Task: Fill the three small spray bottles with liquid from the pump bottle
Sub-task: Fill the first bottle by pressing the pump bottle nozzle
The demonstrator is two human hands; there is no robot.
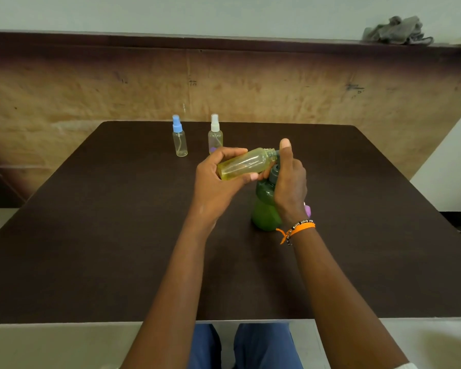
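The left hand (218,179) gripped one uncapped spray bottle (244,163), tilted sideways. The right hand (289,179) held the one pump bottle (265,209). Two capped bottles (179,137) stood behind.

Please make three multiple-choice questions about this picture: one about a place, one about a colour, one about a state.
1. Where do the two capped spray bottles stand?
A. at the far edge of the table
B. at the near edge
C. on the shelf

2. What colour is the pump bottle?
A. red
B. green
C. white

3. How is the yellowish bottle held?
A. upright, capped
B. lying on the table
C. tilted, uncapped, neck at the pump

Answers:
1 A: the blue-capped bottle and the white-capped bottle stand at the far end of the table.
2 B: the pump bottle is green.
3 C: the left hand holds the yellowish bottle sideways with its neck open, and the right hand is on the pump.
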